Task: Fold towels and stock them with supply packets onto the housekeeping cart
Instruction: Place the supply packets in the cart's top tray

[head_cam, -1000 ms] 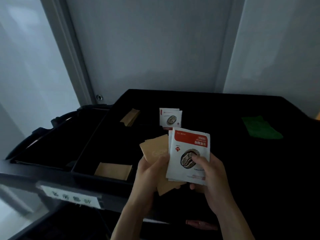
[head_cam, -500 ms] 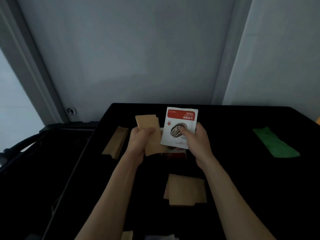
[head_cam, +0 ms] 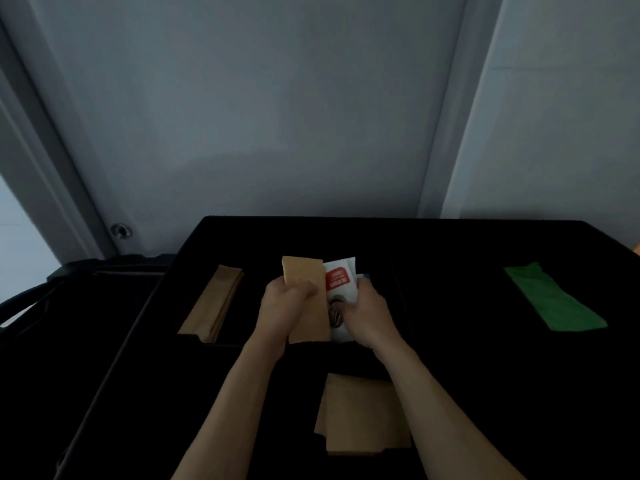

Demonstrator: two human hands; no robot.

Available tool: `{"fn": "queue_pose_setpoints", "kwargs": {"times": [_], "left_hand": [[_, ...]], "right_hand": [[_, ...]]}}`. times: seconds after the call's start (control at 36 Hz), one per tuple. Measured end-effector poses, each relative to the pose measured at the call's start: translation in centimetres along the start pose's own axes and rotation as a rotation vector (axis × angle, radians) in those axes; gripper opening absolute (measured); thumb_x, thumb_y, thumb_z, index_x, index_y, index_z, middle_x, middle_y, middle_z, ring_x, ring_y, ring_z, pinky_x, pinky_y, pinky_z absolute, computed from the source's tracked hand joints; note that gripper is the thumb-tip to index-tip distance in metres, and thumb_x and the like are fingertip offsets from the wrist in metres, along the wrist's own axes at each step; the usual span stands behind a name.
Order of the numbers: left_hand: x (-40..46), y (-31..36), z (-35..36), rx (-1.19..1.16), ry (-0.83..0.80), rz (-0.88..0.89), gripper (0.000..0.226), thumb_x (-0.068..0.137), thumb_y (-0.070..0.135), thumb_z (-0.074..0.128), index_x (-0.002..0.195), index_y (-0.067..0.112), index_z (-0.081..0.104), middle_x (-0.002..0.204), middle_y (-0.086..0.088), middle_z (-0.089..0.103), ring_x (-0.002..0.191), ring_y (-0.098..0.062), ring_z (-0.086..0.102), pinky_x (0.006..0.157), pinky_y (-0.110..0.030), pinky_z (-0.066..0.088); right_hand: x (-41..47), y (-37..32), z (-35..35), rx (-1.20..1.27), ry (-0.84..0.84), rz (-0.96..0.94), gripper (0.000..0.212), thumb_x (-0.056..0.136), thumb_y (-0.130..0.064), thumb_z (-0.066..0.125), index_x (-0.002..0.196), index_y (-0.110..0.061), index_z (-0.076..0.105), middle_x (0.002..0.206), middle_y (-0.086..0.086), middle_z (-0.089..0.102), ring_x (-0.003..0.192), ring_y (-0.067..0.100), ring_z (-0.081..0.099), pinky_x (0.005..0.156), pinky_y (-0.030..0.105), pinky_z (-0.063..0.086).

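Over the black housekeeping cart (head_cam: 450, 258), the left hand (head_cam: 282, 310) gripped brown packets (head_cam: 304, 289); the right hand (head_cam: 367, 315) pinched white packets (head_cam: 341, 278) beside them.

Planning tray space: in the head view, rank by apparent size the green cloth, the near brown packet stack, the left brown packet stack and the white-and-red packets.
1. Green cloth and near brown packet stack: alike, unranked.
2. Left brown packet stack.
3. White-and-red packets, partly hidden by hands.

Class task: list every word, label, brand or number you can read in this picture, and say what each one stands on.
None can be read.
White packet in the right hand: pale print on its red panel, too blurred to read.
Brown packets in the left hand: no print shows.
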State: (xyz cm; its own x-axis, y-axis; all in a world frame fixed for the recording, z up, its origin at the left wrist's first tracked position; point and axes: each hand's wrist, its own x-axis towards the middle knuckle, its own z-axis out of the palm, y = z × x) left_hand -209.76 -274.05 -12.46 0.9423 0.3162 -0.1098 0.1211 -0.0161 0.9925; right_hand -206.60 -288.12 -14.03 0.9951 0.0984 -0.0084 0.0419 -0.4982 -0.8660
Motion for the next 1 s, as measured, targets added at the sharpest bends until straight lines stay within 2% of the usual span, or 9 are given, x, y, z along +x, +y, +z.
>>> {"fn": "queue_pose_setpoints", "kwargs": {"times": [0.17, 0.25, 0.33, 0.47, 0.67, 0.78, 0.86, 0.94, 1.0], "left_hand": [[-1.0, 0.2, -0.2, 0.058, -0.021, 0.031, 0.02, 0.093, 0.015, 0.062, 0.112, 0.016, 0.067, 0.105, -0.009, 0.072, 0.097, -0.027, 0.07, 0.09, -0.052, 0.057], [-1.5, 0.3, -0.3, 0.054, -0.022, 0.042, 0.022, 0.093, 0.012, 0.062, 0.114, 0.01, 0.068, 0.106, -0.013, 0.072, 0.099, -0.03, 0.069, 0.091, -0.054, 0.056], [-1.7, 0.1, -0.1, 0.068, -0.018, 0.048, 0.022, 0.092, 0.014, 0.063, 0.113, 0.011, 0.068, 0.106, -0.013, 0.072, 0.098, -0.029, 0.07, 0.089, -0.053, 0.057], [-2.0, -0.3, 0.0, 0.065, 0.006, 0.066, 0.018, 0.092, 0.016, 0.062, 0.11, 0.016, 0.068, 0.103, -0.009, 0.073, 0.094, -0.026, 0.071, 0.084, -0.048, 0.06], [-2.3, -0.3, 0.0, 0.079, 0.017, 0.094, 0.024, 0.093, 0.019, 0.062, 0.117, 0.015, 0.064, 0.105, -0.008, 0.071, 0.096, -0.025, 0.069, 0.085, -0.051, 0.058], [-2.2, -0.5, 0.1, 0.097, 0.02, 0.11, 0.019, 0.093, 0.018, 0.062, 0.111, 0.022, 0.062, 0.105, -0.004, 0.07, 0.095, -0.02, 0.068, 0.081, -0.042, 0.059], [-2.3, -0.6, 0.0, 0.083, 0.022, 0.107, 0.018, 0.093, 0.016, 0.062, 0.11, 0.021, 0.063, 0.103, -0.004, 0.07, 0.093, -0.019, 0.069, 0.076, -0.036, 0.059], [-2.2, -0.6, -0.1, 0.072, 0.01, 0.108, 0.025, 0.094, 0.017, 0.062, 0.118, 0.017, 0.062, 0.106, -0.004, 0.07, 0.096, -0.02, 0.068, 0.075, -0.035, 0.058], [-2.2, -0.7, -0.1, 0.08, -0.001, 0.121, 0.025, 0.095, 0.019, 0.062, 0.12, 0.021, 0.059, 0.108, -0.002, 0.068, 0.098, -0.019, 0.066, 0.076, -0.034, 0.057]], "right_hand": [[-0.4, 0.0, 0.5, -0.195, 0.037, -0.051, 0.024, 0.098, -0.026, 0.055, 0.117, -0.012, 0.054, 0.112, 0.008, 0.065, 0.076, 0.01, 0.055, 0.052, 0.019, 0.037], [-0.9, 0.1, 0.4, -0.362, 0.092, -0.072, 0.031, 0.095, -0.025, 0.058, 0.122, -0.009, 0.054, 0.118, 0.012, 0.059, 0.102, 0.025, 0.057, 0.072, 0.031, 0.049], [-1.5, 0.1, 0.3, -0.548, 0.136, -0.086, 0.039, 0.095, -0.026, 0.059, 0.13, -0.01, 0.052, 0.125, 0.013, 0.053, 0.118, 0.028, 0.045, 0.085, 0.036, 0.044], [-1.7, 0.2, 0.1, -0.558, 0.046, -0.035, 0.025, 0.096, -0.018, 0.057, 0.118, -0.009, 0.054, 0.117, 0.012, 0.064, 0.101, 0.027, 0.063, 0.067, 0.03, 0.044], [-1.5, 0.5, 0.1, -0.489, 0.071, -0.048, 0.027, 0.094, -0.021, 0.064, 0.117, -0.009, 0.056, 0.119, 0.011, 0.061, 0.102, 0.025, 0.062, 0.068, 0.027, 0.043], [-1.8, 0.4, 0.3, -0.496, 0.172, -0.067, 0.047, 0.093, -0.022, 0.067, 0.13, -0.006, 0.044, 0.128, 0.014, 0.043, 0.109, 0.026, 0.054, 0.073, 0.026, 0.043], [-1.8, 0.3, 0.5, -0.513, 0.112, -0.014, 0.047, 0.095, -0.024, 0.063, 0.132, -0.005, 0.043, 0.127, 0.016, 0.052, 0.111, 0.029, 0.058, 0.08, 0.034, 0.051], [-1.6, 0.3, 0.3, -0.527, -0.033, -0.045, 0.029, 0.095, -0.024, 0.06, 0.12, -0.009, 0.056, 0.114, 0.01, 0.066, 0.092, 0.022, 0.065, 0.067, 0.031, 0.052], [-1.5, 0.5, 0.1, -0.528, -0.079, -0.087, 0.025, 0.095, -0.026, 0.06, 0.116, -0.013, 0.06, 0.108, 0.006, 0.068, 0.075, 0.012, 0.058, 0.053, 0.023, 0.042]]}}
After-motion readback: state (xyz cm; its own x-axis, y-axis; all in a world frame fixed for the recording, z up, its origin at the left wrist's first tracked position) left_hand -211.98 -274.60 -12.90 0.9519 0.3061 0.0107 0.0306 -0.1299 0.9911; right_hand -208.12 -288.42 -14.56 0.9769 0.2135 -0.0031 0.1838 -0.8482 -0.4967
